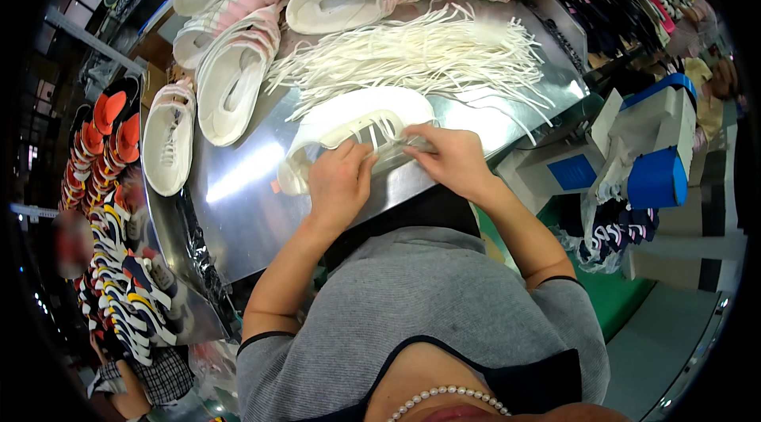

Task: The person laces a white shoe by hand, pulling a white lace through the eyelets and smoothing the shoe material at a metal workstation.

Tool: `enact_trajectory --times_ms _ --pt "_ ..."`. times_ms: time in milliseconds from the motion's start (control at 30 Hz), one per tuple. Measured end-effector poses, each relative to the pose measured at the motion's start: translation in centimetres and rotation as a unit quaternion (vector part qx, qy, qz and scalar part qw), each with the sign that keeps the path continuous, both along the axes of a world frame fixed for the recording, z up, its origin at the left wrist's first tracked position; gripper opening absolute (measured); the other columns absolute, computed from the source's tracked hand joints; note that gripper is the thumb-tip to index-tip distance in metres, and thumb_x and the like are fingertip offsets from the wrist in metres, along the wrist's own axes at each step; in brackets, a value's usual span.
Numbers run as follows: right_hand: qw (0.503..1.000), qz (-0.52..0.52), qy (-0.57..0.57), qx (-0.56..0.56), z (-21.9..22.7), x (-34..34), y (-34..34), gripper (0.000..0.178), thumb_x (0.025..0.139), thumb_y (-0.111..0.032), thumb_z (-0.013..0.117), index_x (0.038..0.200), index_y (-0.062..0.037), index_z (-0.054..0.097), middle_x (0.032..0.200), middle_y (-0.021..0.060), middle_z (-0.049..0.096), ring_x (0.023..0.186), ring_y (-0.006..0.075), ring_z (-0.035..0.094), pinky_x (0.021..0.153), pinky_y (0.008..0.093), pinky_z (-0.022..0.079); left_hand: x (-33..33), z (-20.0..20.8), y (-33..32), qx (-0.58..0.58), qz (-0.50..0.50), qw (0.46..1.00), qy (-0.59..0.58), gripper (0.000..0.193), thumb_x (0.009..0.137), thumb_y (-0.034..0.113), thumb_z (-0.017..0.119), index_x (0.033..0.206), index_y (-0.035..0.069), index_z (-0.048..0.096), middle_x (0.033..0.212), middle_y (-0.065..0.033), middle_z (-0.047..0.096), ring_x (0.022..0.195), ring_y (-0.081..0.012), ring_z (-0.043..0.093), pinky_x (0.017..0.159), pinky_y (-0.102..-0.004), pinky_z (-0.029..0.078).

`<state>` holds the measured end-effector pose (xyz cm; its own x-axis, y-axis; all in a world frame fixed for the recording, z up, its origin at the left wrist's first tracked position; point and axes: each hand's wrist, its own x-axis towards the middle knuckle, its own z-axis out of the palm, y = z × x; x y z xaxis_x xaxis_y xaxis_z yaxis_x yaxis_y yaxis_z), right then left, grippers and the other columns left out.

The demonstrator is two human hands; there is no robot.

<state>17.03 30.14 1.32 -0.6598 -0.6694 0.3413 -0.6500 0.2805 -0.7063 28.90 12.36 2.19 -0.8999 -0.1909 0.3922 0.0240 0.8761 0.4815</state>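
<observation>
A white shoe upper [326, 114] lies on its side at the near edge of the metal table, its eyelet row turned toward me. White shoelace [374, 135] crosses part of the lacing gap. My left hand [339, 178] is closed on the near side of the upper, thumb and fingers close together below the lace. At the right end of the eyelet row, my right hand [453, 157] pinches the lace between thumb and forefinger. The fingertips hide part of the lace. Just beyond the upper lies a large bundle of loose white laces [412, 53].
Stacked white and pink shoe uppers [238, 81] line the table's [246, 224] far side, with one laced white upper [168, 141] at its left edge. Blue-and-white boxes [658, 176] stand to the right. Colourful shoe parts [119, 263] and another person [154, 378] are at the left.
</observation>
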Motion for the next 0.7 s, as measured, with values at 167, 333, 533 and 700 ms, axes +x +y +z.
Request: enact_trajectory --times_ms 167,333,533,700 --pt "0.985 0.025 0.092 0.141 0.7 0.8 1.4 0.018 0.077 -0.015 0.066 0.095 -0.0128 0.065 0.069 0.0119 0.065 0.063 0.0325 0.065 0.055 0.0414 0.050 -1.6 0.9 0.7 -0.026 0.003 0.998 0.049 0.007 0.084 0.011 0.066 0.088 0.005 0.065 0.077 -0.0118 0.058 0.071 -0.0333 0.058 0.062 -0.0430 0.044" --pt "0.979 0.156 -0.081 0.108 -0.6 1.6 2.2 0.028 0.087 -0.035 0.066 0.097 -0.0097 0.072 0.078 0.0138 0.068 0.076 0.0351 0.065 0.066 0.0430 0.051 -2.6 0.2 -0.2 -0.041 -0.028 0.994 0.102 0.006 0.087 0.007 0.062 0.090 0.002 0.063 0.078 -0.0153 0.057 0.068 -0.0367 0.056 0.059 -0.0456 0.041" --pt "0.940 0.007 -0.338 -0.045 1.1 -0.7 1.2 0.031 0.092 -0.036 0.064 0.095 -0.0052 0.070 0.057 0.0006 0.057 0.051 0.0114 0.056 0.050 0.0288 0.043 -2.1 0.9 1.5 -0.099 -0.047 0.992 0.070 0.009 0.087 0.005 0.060 0.094 -0.001 0.063 0.081 -0.0186 0.058 0.072 -0.0399 0.058 0.062 -0.0462 0.043" --pt "0.923 0.023 -0.349 -0.160 -2.0 -0.3 -1.3 0.025 0.083 -0.029 0.071 0.077 -0.0058 0.068 0.056 -0.0006 0.057 0.051 0.0084 0.053 0.049 0.0267 0.041 -1.1 0.6 1.3 -0.074 -0.063 0.993 0.069 0.010 0.086 0.006 0.060 0.093 -0.001 0.063 0.083 -0.0178 0.058 0.074 -0.0395 0.058 0.063 -0.0465 0.043"
